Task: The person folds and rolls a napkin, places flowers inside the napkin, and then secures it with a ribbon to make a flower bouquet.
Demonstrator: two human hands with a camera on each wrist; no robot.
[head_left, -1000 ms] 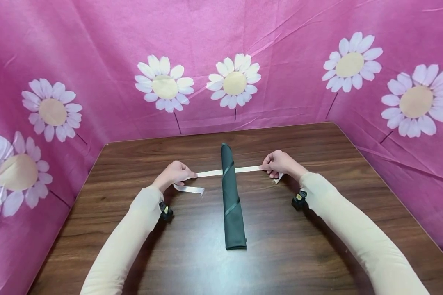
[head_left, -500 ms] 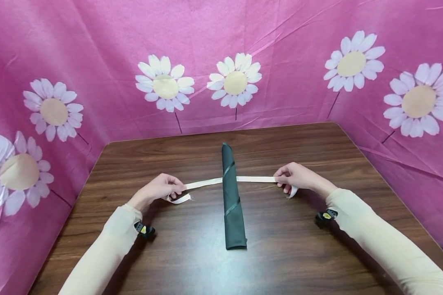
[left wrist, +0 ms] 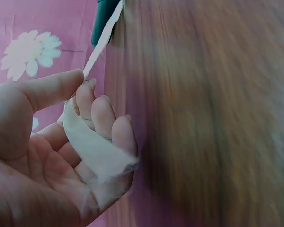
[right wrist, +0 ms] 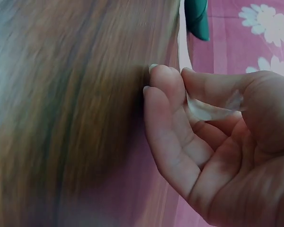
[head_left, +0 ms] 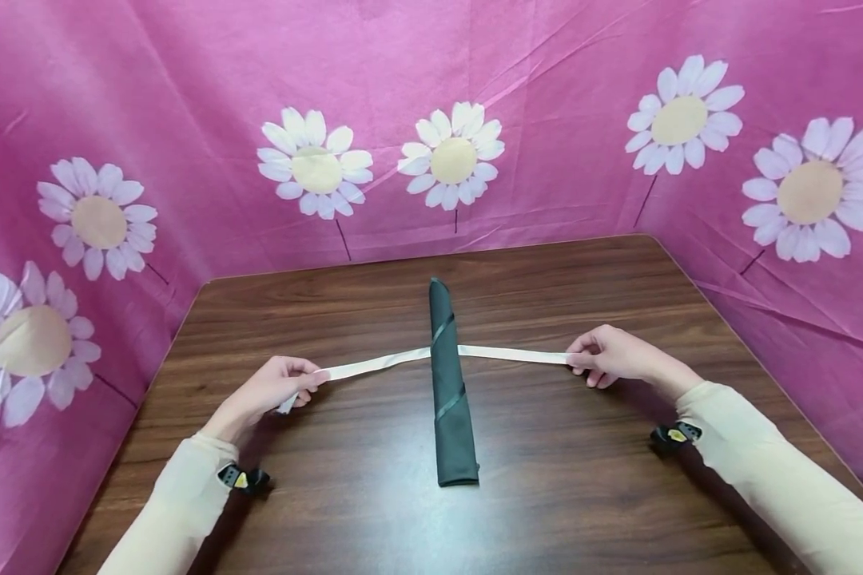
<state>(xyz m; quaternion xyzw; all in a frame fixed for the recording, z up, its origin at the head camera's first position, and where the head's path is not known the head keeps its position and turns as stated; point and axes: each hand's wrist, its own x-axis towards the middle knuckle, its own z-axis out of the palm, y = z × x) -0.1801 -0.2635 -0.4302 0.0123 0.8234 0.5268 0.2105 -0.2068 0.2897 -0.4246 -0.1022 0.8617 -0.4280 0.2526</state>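
A dark green folded umbrella (head_left: 451, 399), slim and wrapped, lies lengthwise on the table. Beneath it a white ribbon (head_left: 363, 367) runs crosswise and comes out on both sides. My left hand (head_left: 276, 387) pinches the ribbon's left part between thumb and forefinger; in the left wrist view the frayed loose end (left wrist: 99, 153) hangs across the curled fingers. On the other side my right hand (head_left: 611, 355) pinches the right part, and its short end (right wrist: 210, 111) curls behind the thumb in the right wrist view. The stretch under the umbrella is hidden.
The brown wood-grain table (head_left: 546, 511) ends at a back edge against a pink cloth (head_left: 546, 160) printed with white daisies, which also hangs at both sides. A small black wrist camera (head_left: 244, 478) sits on the left sleeve, another camera (head_left: 676, 436) on the right.
Both hands have moved apart and toward me, the left going left and the right going right. Longer stretches of ribbon now show on each side; the umbrella has stayed in place.
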